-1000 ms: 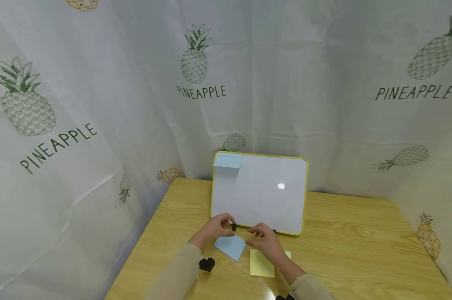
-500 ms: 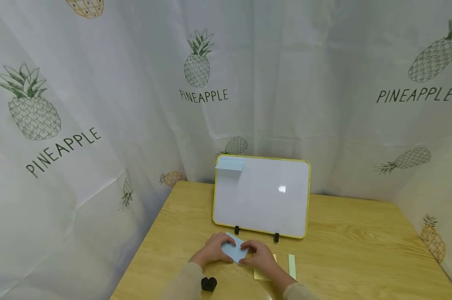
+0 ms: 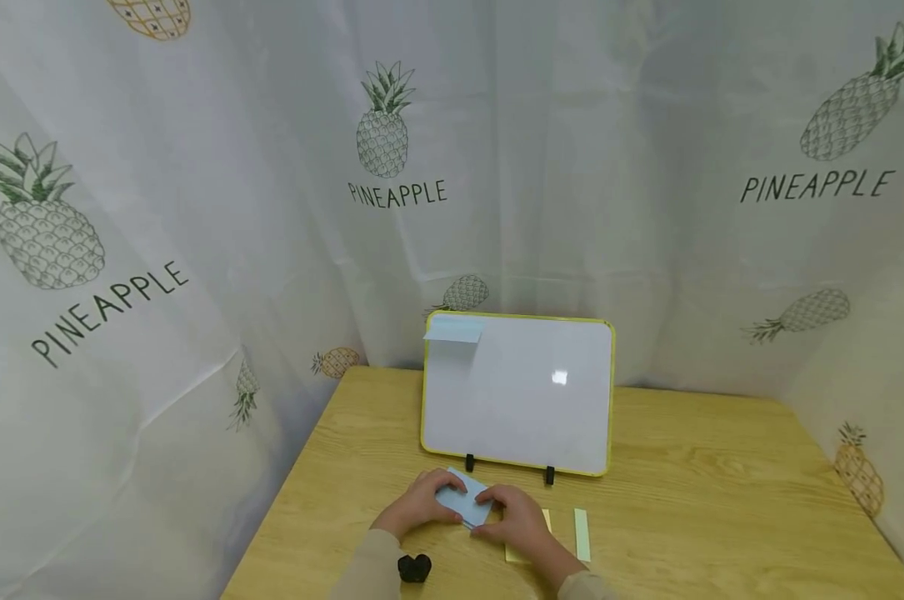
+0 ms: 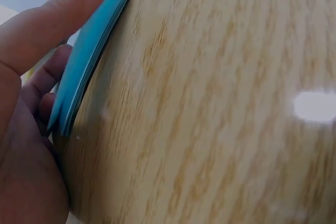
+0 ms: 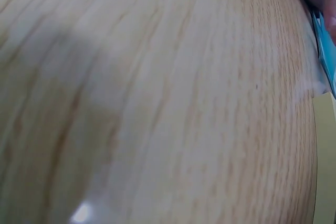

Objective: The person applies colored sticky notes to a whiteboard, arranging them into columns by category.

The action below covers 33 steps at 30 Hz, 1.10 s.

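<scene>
Both hands are at a blue sticky note pad [image 3: 464,500] low in front of the whiteboard in the head view. The left hand [image 3: 422,502] grips its left side. In the left wrist view the left thumb [image 4: 63,17] lies across the blue pad [image 4: 94,40] with fingers behind it, and several layers show at its edge. The right hand [image 3: 517,522] pinches the pad's right side between thumb and fingers. In the right wrist view, only a strip of the blue pad [image 5: 326,51] shows at the right edge. The right hand partly hides a yellow sticky note pad [image 3: 519,555].
A yellow-framed whiteboard [image 3: 517,396] stands on black feet [image 3: 549,475] at the table's back. One blue note [image 3: 454,331] sticks to its upper left, its lower edge lifted. A pale green strip [image 3: 582,535] lies right of the right hand. A black heart-shaped piece [image 3: 414,568] is by the left sleeve.
The hands were apart above and beside the blue pad. They moved down onto it, took hold of it from both sides, and it has turned slightly.
</scene>
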Each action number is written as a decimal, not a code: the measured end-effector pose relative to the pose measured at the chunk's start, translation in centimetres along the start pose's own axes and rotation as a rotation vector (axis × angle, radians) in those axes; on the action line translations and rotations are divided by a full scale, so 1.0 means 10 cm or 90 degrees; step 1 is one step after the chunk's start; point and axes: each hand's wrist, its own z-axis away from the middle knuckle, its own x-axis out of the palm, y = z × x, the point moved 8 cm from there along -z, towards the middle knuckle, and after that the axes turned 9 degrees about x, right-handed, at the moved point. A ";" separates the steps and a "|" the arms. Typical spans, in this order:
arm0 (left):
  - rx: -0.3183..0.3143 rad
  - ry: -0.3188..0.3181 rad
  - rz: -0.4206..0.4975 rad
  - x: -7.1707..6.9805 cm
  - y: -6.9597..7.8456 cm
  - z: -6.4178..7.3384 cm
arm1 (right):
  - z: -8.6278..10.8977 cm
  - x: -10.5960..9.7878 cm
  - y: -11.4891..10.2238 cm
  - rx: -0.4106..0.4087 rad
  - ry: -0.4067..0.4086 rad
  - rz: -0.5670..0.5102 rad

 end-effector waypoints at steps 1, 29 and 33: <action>0.005 0.002 0.007 -0.01 0.01 0.00 | 0.00 0.00 -0.02 -0.009 0.004 0.006; 0.007 0.068 0.036 -0.08 0.02 -0.02 | -0.04 -0.05 -0.06 -0.051 0.051 0.007; 0.027 0.084 0.004 -0.04 -0.02 0.04 | 0.03 -0.04 -0.09 -0.055 0.044 -0.030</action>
